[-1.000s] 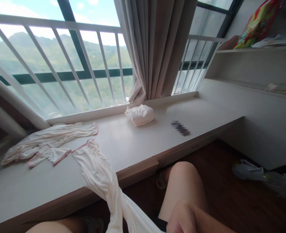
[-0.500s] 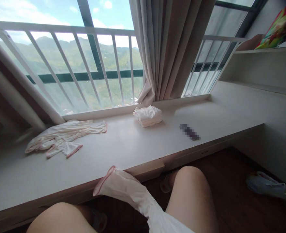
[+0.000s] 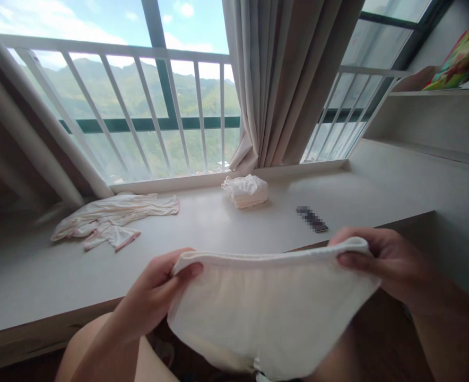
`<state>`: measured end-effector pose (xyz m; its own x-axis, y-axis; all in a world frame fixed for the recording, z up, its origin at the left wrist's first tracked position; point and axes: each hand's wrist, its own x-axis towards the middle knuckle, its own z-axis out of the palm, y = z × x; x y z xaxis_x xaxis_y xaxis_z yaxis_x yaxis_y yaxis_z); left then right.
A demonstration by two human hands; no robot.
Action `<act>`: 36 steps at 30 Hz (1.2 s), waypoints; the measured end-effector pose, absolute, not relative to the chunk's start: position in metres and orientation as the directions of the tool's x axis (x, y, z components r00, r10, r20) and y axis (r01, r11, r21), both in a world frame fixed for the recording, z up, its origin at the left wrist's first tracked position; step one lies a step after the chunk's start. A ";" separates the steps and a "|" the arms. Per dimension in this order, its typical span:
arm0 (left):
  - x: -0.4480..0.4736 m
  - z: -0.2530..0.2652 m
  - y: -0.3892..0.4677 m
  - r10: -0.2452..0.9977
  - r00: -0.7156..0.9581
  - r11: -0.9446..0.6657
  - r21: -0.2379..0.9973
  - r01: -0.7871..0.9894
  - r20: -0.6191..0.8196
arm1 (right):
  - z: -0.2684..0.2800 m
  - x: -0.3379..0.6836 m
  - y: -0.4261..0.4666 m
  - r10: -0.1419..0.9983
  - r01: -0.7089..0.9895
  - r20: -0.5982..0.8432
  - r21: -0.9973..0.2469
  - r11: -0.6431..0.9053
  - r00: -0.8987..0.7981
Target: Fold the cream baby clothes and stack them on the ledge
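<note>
A pair of white pants (image 3: 270,307) is stretched out by its waistband above my lap. My left hand (image 3: 161,289) pinches the left end of the waistband, thumb in front. At the opposite end my right hand (image 3: 381,262) grips the band the same way. The cloth hangs down between both hands, and its lower part runs towards the bottom edge of the view. Beyond it, on the white ledge (image 3: 202,228), lies a loose cream garment with pink trim (image 3: 111,217). A folded stack of white cloth (image 3: 245,191) sits near the window.
A dark pixelated object (image 3: 312,218) lies on the ledge to the right of the stack. Grey curtains (image 3: 282,85) and a white railing (image 3: 131,127) stand behind the ledge. A shelf unit (image 3: 429,119) rises at the right.
Both my hands have come into view, holding the waistband up and spread. Earlier, a white cloth piece with a pink-edged end stretched across my lap. The view has shifted slightly.
</note>
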<state>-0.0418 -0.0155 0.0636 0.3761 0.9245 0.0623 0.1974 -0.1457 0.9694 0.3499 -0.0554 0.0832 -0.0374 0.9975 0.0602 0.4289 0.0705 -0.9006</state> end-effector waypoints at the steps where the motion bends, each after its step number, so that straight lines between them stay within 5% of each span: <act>1: -0.052 0.071 -0.007 0.953 0.289 -0.163 0.959 0.233 0.091 | 0.093 0.338 -0.034 0.996 0.391 0.076 -0.916 0.091 -0.053; 4: -0.079 0.091 0.015 0.961 0.023 -0.272 0.923 0.272 0.276 | 0.125 0.296 0.019 0.968 0.362 0.226 -0.898 0.249 -0.104; 7: -0.101 0.109 0.041 0.853 -0.238 -0.359 0.853 0.379 0.464 | 0.146 0.258 0.066 0.855 0.472 0.515 -0.739 0.481 -0.065; 10: -0.117 0.105 0.080 0.826 -0.252 -0.339 0.801 0.493 0.505 | 0.127 0.229 0.123 0.752 0.640 0.658 -0.561 0.525 -0.040; 15: -0.135 -0.004 0.138 0.953 -0.109 -0.130 0.708 0.694 0.281 | 0.008 0.193 0.201 0.960 0.871 0.272 -0.452 0.194 -0.072; 20: -0.148 -0.140 0.140 0.983 -0.183 0.128 0.614 0.778 0.026 | -0.114 0.179 0.208 0.998 0.925 -0.013 -0.376 0.049 -0.058; 24: -0.148 -0.177 0.138 0.973 -0.223 0.226 0.458 0.860 -0.060 | -0.171 0.179 0.197 0.998 0.939 -0.055 -0.345 0.007 -0.027; 28: -0.130 -0.171 0.140 0.953 -0.300 0.272 0.304 0.913 0.049 | -0.198 0.178 0.193 0.999 0.925 0.041 -0.379 0.006 0.010; 33: -0.093 -0.162 0.119 0.981 -0.137 0.119 0.137 0.983 0.135 | -0.191 0.165 0.180 0.967 0.924 0.253 -0.374 0.081 0.018; 36: -0.081 -0.169 0.102 0.996 -0.056 0.046 0.128 0.991 0.072 | -0.182 0.155 0.157 0.971 0.921 0.211 -0.344 0.182 -0.113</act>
<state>-0.0812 0.1022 -0.1687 -0.0561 0.9958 0.0722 0.9906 0.0465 0.1283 0.1552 0.1571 -0.1822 -0.1134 0.9709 0.2108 0.9211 0.1823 -0.3441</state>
